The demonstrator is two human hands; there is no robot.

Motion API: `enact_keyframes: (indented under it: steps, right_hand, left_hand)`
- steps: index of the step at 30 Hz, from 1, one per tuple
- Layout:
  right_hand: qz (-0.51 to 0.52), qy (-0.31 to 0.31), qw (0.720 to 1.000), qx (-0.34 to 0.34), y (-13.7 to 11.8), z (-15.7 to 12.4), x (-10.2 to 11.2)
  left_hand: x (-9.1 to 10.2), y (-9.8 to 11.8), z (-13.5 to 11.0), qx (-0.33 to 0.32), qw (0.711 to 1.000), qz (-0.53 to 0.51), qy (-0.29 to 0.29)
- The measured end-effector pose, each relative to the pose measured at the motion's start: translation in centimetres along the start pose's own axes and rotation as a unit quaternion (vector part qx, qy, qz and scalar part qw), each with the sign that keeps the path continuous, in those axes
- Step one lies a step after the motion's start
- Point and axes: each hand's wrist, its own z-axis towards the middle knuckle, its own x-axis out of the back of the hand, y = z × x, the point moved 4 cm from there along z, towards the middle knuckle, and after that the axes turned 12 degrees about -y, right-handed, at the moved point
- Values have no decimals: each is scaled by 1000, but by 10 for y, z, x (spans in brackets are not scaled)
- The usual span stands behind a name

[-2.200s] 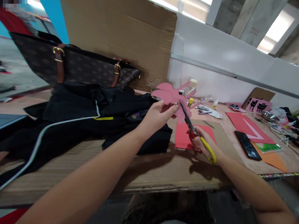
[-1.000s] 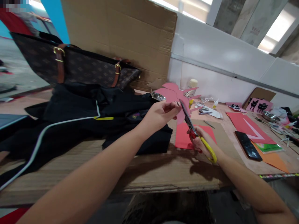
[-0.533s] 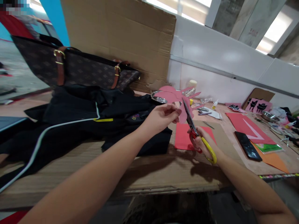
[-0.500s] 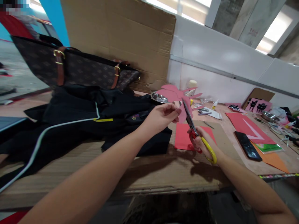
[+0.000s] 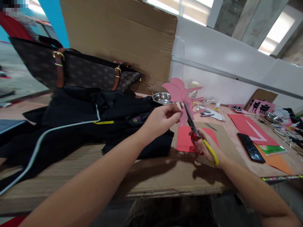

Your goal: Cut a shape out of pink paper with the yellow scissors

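Head view; left hand (image 5: 163,118) pinching pink paper (image 5: 175,90); right hand (image 5: 210,139) gripping scissors (image 5: 192,124); monogrammed bag (image 5: 87,69) behind; pillar lettering (image 5: 256,32) unreadable.

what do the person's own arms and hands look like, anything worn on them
The left forearm and the right forearm are bare, with no sleeve in view. The left hand and right hand are ungloved, and no watch, bracelet or ring shows. No markings can be made out.

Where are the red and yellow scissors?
In the head view, just right of centre: the scissors are in the right hand, with their blades at the pink paper cutout.
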Motion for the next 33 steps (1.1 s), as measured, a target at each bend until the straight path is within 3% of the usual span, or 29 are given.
enact_keyframes:
  steps: [12,33]
  right_hand:
    - [29,4,1000,-2,-8,-1,-2]
    - [3,3,1000,-3,-18,-2,-3]
  left_hand:
    - [-2,-1,2,-27,999,-34,-10]
    - [2,2,1,14,1000,-15,-21]
